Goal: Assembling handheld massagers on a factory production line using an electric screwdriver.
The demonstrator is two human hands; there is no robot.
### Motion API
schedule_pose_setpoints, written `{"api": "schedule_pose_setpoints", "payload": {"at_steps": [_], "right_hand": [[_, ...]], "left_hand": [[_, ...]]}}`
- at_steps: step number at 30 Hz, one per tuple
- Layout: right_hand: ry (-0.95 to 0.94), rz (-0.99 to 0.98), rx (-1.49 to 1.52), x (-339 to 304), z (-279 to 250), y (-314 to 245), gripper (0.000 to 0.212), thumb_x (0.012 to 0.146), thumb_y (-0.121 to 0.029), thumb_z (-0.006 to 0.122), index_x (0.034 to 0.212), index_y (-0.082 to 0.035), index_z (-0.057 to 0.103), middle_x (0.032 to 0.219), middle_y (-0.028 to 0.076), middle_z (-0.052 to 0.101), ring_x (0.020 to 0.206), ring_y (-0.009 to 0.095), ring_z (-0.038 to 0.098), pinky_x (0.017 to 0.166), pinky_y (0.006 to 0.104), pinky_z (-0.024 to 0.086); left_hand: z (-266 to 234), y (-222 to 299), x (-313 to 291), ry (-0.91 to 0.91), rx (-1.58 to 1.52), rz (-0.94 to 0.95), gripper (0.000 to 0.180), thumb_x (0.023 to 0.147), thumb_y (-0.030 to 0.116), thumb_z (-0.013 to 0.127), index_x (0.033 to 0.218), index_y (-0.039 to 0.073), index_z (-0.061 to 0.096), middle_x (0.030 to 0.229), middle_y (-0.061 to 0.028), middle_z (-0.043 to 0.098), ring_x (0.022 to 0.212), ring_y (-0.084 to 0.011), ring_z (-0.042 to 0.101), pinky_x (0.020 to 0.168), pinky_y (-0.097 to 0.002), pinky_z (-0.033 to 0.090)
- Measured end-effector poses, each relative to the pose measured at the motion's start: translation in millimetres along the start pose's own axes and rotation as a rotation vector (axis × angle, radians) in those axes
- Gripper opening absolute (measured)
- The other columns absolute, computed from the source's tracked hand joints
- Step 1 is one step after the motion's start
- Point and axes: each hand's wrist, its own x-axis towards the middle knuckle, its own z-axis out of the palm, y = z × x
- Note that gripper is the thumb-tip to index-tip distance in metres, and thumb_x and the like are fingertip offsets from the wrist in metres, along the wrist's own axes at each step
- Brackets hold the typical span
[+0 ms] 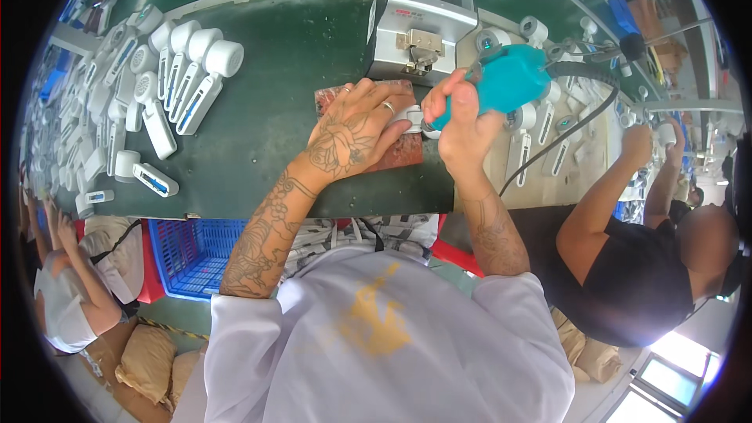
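Note:
My left hand lies over a white plastic part and holds it down on a reddish, worn pad. Most of that part is hidden beneath the fingers; only its right end shows. A teal power screwdriver is gripped in my right hand, held sideways with its nose pointing left toward the white part's end. Whether the tip touches the part cannot be made out. From the tool's rear a dark cable loops down to the right.
Behind the pad stands a grey metal machine. White handheld devices with round heads crowd the bench's left, and more devices lie at right. A blue crate sits below the bench edge. Co-workers sit on both sides, one in black.

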Motion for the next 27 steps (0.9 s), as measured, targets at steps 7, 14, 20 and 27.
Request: {"api": "schedule_pose_setpoints", "payload": {"at_steps": [7,14,20,27], "right_hand": [[0.088,0.064,-0.128,-5.8,-3.6,4.1,0.028,0.101,-0.028,0.058,0.096,-0.001,0.058,0.068,0.004,0.059,0.059,0.012,0.056,0.054,0.027,0.044],[0.195,0.085,0.277,-49.0,-1.9,-45.5,0.045,0.1,-0.046,0.056,0.105,-0.002,0.054,0.069,0.007,0.053,0.06,0.02,0.053,0.056,0.036,0.046],[0.326,0.319,0.516,-113.3,-42.7,-39.5,0.052,0.09,-0.056,0.059,0.103,-0.006,0.055,0.064,0.004,0.051,0.055,0.018,0.048,0.052,0.0333,0.039],[0.192,0.111,0.222,-116.8,-25.2,-41.1,0.068,0.081,-0.063,0.071,0.101,-0.001,0.051,0.061,0.006,0.048,0.049,0.017,0.049,0.043,0.0281,0.039]], "left_hand": [[0.8,5.5,1.6,0.041,0.004,0.04,0.034,0.089,0.022,0.068,0.118,0.006,0.063,0.126,-0.009,0.06,0.109,-0.0308,0.057,0.095,-0.0459,0.045],[-9.9,36.0,-31.1,0.083,0.311,0.058,0.031,0.086,0.029,0.074,0.102,0.005,0.063,0.088,-0.0084,0.064,0.084,-0.0264,0.066,0.064,-0.0385,0.054],[-55.8,23.7,-61.9,0.323,-0.372,-0.506,0.031,0.097,0.032,0.064,0.102,0.002,0.06,0.077,-0.0182,0.068,0.061,-0.0332,0.066,0.053,-0.0392,0.052],[-135.5,-42.1,-158.1,0.994,-0.769,-1.021,0.043,0.101,0.042,0.053,0.114,0.002,0.059,0.097,-0.0167,0.066,0.054,-0.0172,0.06,0.04,-0.0271,0.044]]}}
